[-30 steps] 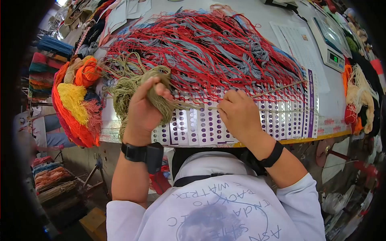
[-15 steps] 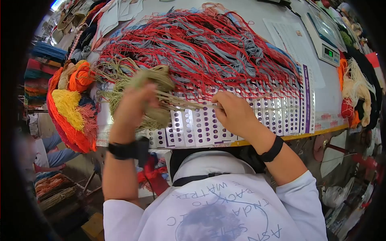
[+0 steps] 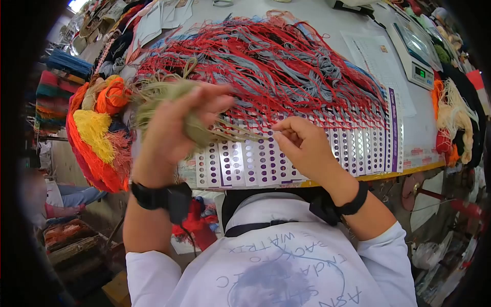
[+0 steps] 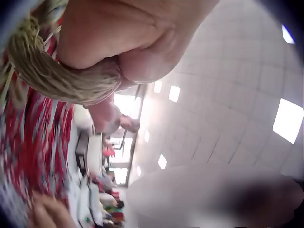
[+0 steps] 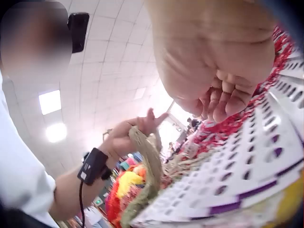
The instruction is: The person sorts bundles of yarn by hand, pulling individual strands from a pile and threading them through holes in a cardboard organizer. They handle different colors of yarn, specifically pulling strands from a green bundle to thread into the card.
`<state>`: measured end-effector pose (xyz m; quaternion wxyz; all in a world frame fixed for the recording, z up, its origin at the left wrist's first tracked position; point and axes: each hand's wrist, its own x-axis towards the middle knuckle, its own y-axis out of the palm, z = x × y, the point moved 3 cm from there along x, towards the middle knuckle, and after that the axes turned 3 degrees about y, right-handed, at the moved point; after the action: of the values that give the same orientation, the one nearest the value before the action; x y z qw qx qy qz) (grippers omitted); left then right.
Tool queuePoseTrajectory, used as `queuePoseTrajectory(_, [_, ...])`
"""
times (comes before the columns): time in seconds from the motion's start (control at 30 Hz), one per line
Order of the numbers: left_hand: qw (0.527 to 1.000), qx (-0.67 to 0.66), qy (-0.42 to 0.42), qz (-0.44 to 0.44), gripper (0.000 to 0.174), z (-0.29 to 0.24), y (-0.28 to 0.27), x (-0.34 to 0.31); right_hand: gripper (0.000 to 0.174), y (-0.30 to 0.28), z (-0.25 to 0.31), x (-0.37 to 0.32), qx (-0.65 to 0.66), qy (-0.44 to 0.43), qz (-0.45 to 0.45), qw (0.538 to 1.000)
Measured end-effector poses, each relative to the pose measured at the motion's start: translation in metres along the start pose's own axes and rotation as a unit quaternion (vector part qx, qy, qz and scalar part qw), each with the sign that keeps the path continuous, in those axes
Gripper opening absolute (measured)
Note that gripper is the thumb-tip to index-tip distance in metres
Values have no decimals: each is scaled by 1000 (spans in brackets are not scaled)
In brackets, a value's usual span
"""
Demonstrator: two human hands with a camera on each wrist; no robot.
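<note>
My left hand point(image 3: 166, 133) holds a hank of olive-green yarn point(image 3: 196, 132), looped through the crook of the thumb; several fingers extend to the right. The left wrist view shows the thick bundle point(image 4: 52, 71) bending under the hand. Thin green strands point(image 3: 240, 134) stretch from the hank to my right hand point(image 3: 311, 151), whose thumb and index fingertips meet at their end. The right hand's other fingers curl toward the palm in the right wrist view. Beneath both hands lie white cards with rows of punched holes point(image 3: 250, 166), red and grey threads point(image 3: 245, 66) fanning out behind them.
Orange, yellow and red yarn hanks point(image 3: 94, 133) hang over the table's left end. A digital scale point(image 3: 419, 71) and a printed sheet point(image 3: 376, 66) lie at the back right. More yarn point(image 3: 460, 120) hangs at the right edge. White papers point(image 3: 161, 18) lie at the back left.
The left hand swung left with the green hank, then forward, its fingers extending rightward. The right hand shifted a little left, and the strands between the hands have slackened.
</note>
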<state>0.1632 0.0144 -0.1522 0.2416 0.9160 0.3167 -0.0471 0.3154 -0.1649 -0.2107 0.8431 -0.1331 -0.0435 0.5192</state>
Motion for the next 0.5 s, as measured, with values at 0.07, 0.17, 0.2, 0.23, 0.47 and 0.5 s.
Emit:
queuePoseTrajectory(0.07, [992, -92, -46, 76, 41, 27, 29, -11, 21, 7, 23, -3, 61, 16, 42, 997])
queuePoseTrajectory(0.17, [978, -128, -111, 117, 49, 43, 54, -21, 21, 18, 42, -2, 117, 17, 90, 989])
queuePoseTrajectory(0.2, [978, -130, -111, 116, 49, 46, 56, -23, 18, 22, 41, -3, 153, 55, 103, 981])
queuePoseTrajectory(0.23, [977, -132, -113, 123, 50, 49, 57, -24, 16, 25, 40, -4, 190, 92, 116, 971])
queuePoseTrajectory(0.47, [970, -174, -132, 108, 54, 45, 50, -33, 16, 31, 37, -11, 297, 108, 128, 940])
queuePoseTrajectory(0.5, [970, -174, -132, 108, 54, 45, 51, -33, 14, 31, 37, -11, 271, 86, 106, 953])
